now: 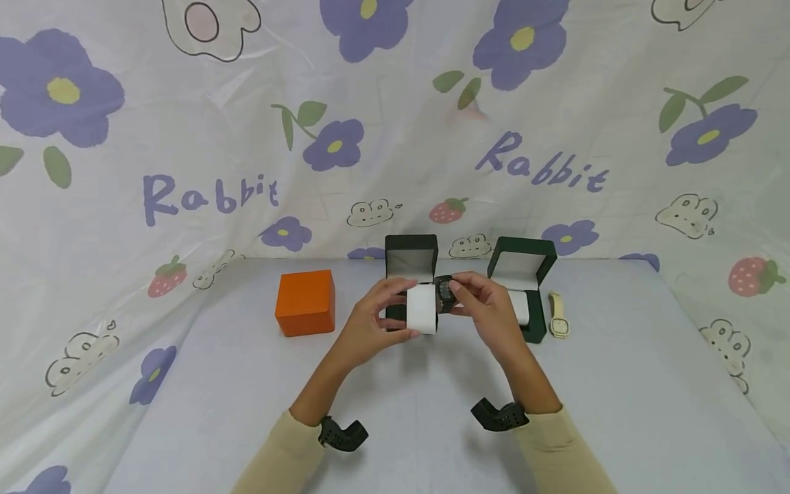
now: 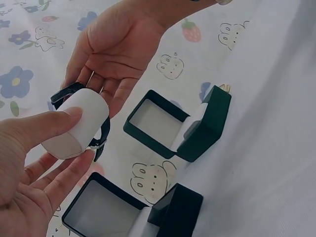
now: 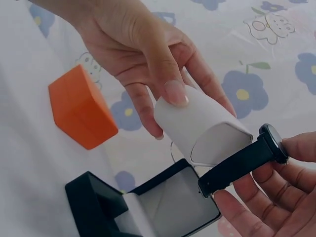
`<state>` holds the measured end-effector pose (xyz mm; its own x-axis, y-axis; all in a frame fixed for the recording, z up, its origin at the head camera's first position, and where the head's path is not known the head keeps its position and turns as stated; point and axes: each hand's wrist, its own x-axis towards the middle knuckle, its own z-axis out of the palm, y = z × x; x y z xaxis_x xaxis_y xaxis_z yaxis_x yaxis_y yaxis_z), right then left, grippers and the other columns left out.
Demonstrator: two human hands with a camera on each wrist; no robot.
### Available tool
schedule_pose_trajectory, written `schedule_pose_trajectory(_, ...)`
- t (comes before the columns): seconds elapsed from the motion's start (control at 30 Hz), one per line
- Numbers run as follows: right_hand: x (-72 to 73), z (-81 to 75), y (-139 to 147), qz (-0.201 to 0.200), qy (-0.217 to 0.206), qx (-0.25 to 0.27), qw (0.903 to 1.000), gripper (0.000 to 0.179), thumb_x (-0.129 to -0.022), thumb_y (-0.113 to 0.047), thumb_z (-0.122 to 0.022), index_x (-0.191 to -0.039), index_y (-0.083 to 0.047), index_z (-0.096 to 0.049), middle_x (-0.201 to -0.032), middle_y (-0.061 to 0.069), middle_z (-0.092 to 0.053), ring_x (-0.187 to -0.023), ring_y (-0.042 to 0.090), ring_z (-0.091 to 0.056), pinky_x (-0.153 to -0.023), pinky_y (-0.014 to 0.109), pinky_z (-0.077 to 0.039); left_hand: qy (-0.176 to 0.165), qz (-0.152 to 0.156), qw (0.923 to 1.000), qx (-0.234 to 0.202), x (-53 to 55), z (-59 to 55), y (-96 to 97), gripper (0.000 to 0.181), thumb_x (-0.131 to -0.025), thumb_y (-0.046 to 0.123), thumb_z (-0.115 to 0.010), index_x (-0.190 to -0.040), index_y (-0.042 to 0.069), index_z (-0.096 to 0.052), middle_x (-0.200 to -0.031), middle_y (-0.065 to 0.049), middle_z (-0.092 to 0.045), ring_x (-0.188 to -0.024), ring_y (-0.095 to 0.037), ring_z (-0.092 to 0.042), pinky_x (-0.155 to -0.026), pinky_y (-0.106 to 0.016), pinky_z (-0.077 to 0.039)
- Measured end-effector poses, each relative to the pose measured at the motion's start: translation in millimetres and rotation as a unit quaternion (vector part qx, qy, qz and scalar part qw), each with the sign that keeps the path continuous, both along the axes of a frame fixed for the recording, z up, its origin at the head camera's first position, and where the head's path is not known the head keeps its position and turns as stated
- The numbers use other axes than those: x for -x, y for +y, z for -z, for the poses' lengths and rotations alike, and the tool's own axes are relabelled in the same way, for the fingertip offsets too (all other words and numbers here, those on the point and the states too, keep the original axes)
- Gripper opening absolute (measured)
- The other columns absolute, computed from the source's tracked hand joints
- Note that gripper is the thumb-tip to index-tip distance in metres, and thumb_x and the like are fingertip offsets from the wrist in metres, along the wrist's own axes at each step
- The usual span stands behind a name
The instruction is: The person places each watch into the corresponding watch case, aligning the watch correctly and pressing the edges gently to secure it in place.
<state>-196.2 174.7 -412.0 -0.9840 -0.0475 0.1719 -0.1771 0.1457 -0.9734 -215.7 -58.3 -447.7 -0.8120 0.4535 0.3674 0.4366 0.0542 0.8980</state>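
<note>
A white watch cushion (image 1: 421,309) is held up by my left hand (image 1: 370,321), the thumb (image 2: 59,123) on one side and fingers on the other. My right hand (image 1: 494,309) pinches a black wristwatch (image 1: 444,293) by its round case, between thumb and fingers. The watch's dark strap (image 3: 237,168) stands at the cushion's right end, overlapping its flat end face (image 3: 219,143) in the right wrist view. In the left wrist view the strap's buckle (image 2: 98,144) shows beside the cushion. Behind the hands, a dark watch box (image 1: 411,242) stands with its lid up, partly hidden.
A green watch box (image 1: 537,322), lid up, holds a white cushion (image 1: 520,307) at the right. Beside it lies a gold-coloured watch (image 1: 559,325). An orange box (image 1: 305,302) sits to the left. A patterned cloth (image 1: 395,158) hangs behind the white table (image 1: 247,412).
</note>
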Motion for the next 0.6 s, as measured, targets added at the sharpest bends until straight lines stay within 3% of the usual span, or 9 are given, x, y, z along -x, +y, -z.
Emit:
schedule_pose_trajectory(0.27,-3.6,-3.1,-3.4,-0.023,0.016,-0.023,0.9993,0.031,-0.103,-0.022,-0.062,-0.122,0.002,-0.067,-0.111,0.018,-0.070,-0.092,0.022,-0.068,-0.082,0.029,-0.061,0.007,0.000,1.0000,-0.007,-3.0,-1.9,-0.4,0.075,-0.079,0.000,-0.086,-0.146,0.011,-0.055,-0.148,0.000,-0.046,-0.126,-0.030,-0.056,-0.086,-0.034,-0.061)
schedule_pose_trajectory(0.6,-4.9,-4.2,-3.1,-0.040,0.031,-0.010,0.9987,0.027,-0.102,-0.018,-0.064,-0.120,0.002,-0.066,-0.106,0.019,-0.070,-0.089,0.019,-0.069,-0.081,0.033,-0.062,0.017,-0.010,0.9997,-0.014,-7.8,-5.5,2.2,0.075,-0.077,0.001,-0.088,-0.144,0.015,-0.057,-0.147,0.001,-0.047,-0.123,-0.029,-0.058,-0.085,-0.034,-0.061)
